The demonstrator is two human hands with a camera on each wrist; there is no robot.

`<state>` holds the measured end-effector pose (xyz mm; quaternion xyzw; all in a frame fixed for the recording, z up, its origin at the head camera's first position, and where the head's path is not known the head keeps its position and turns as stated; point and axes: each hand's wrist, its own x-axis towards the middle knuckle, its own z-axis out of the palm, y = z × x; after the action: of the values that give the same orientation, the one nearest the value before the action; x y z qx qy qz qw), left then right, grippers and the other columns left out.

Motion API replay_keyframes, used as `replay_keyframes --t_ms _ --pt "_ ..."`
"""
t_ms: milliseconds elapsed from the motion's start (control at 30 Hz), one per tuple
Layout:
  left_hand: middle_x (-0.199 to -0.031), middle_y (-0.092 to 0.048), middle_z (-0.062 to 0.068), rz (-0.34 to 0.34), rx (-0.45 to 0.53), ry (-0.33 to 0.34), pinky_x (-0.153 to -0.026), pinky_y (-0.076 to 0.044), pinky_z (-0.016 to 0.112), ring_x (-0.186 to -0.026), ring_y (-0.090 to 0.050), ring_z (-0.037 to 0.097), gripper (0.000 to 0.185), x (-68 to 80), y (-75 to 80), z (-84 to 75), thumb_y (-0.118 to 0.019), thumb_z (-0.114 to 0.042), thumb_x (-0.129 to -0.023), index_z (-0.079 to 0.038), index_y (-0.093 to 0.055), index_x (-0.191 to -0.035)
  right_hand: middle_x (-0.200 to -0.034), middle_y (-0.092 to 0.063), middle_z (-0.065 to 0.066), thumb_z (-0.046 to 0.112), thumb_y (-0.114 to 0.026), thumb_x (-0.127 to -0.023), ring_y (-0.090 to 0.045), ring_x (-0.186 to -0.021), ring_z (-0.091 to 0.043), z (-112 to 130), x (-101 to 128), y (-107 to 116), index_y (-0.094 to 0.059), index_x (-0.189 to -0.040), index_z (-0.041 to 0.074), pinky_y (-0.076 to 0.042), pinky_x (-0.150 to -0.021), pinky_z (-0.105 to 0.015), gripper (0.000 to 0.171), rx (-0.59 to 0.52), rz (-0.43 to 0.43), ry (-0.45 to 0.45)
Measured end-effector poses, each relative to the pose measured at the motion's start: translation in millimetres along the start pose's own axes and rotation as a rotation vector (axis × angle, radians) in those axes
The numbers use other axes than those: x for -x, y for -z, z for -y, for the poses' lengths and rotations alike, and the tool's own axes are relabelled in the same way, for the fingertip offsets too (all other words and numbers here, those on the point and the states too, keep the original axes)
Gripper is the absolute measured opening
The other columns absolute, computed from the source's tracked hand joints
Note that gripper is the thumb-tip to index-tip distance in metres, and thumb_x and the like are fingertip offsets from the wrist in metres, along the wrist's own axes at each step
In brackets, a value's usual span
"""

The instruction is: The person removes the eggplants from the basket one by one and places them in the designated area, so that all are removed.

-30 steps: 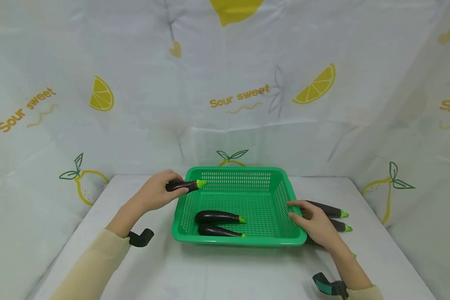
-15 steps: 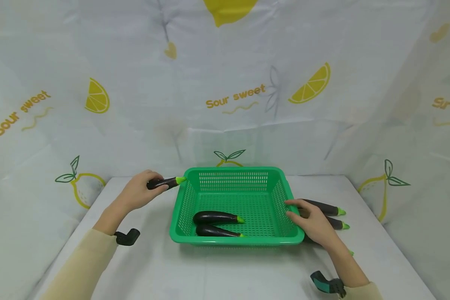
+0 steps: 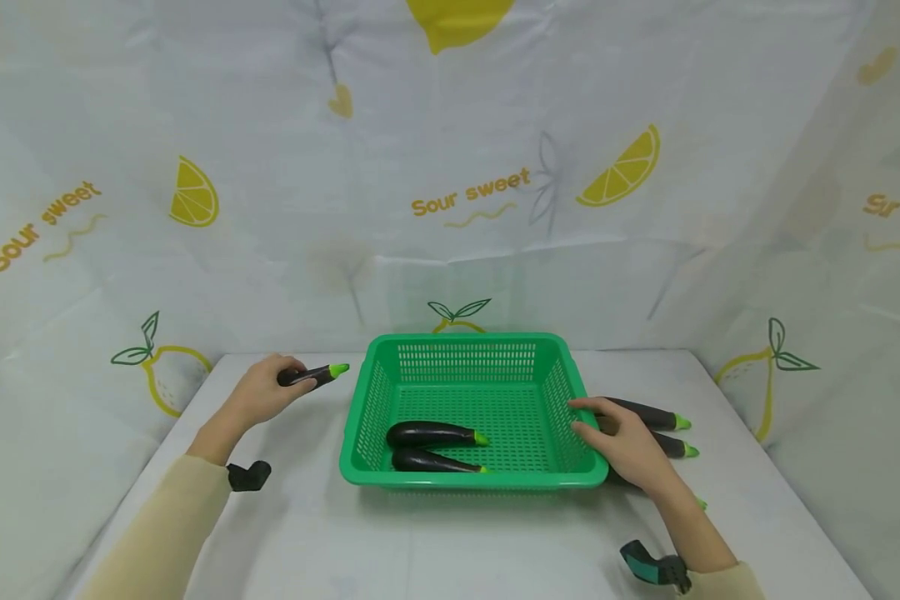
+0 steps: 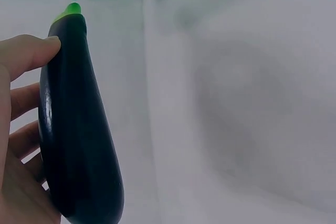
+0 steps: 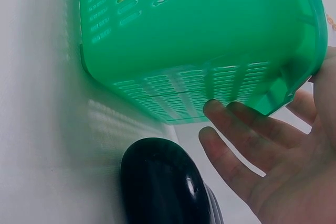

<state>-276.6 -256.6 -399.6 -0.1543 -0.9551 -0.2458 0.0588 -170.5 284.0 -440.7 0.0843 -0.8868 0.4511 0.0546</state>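
Left of the green basket [image 3: 472,481], the left hand [image 3: 262,390] grips one eggplant [image 3: 307,377], its thumb pressed near the green stem end and its other fingers wrapped behind the dark body; the stem points toward the basket, just apart from it. At the basket's opposite side, the right hand [image 3: 633,446] holds the rim, thumb and a finger reaching over it, while the right wrist view shows other fingers slightly parted along the outer wall. Six eggplants are visible: one gripped, two lying inside the basket [image 3: 431,433] [image 3: 435,461], and three on the white table [image 3: 420,542] beside it, partly hidden by the right hand.
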Motion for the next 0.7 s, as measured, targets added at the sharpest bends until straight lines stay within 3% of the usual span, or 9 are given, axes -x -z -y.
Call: replay_keyframes --t_ms 300,700 --pt "-0.099 -0.067 0.012 0.039 0.002 0.027 -0.079 -0.048 0.046 -0.086 -0.058 0.025 0.031 1.9 -24.4 13.6 -0.073 -0.028 -0.093 0.000 -0.072 -0.109 -0.145 -0.053 -0.022 0.030 -0.067 -0.100 -0.059 -0.124 -0.039 0 1 0 -0.060 -0.140 0.009 -0.052 -0.086 -0.030 0.045 -0.005 0.009 -0.004" --pt "-0.102 -0.067 0.013 0.137 -0.054 0.048 -0.087 -0.050 0.055 -0.095 -0.062 0.030 0.034 -0.5 -49.5 13.8 -0.072 -0.025 -0.092 0.003 -0.071 -0.113 -0.144 -0.054 -0.020 0.029 -0.066 -0.101 -0.061 -0.121 -0.040 0 1 0 -0.061 -0.139 0.009 -0.053 -0.085 -0.030 0.043 -0.011 0.004 0.013"
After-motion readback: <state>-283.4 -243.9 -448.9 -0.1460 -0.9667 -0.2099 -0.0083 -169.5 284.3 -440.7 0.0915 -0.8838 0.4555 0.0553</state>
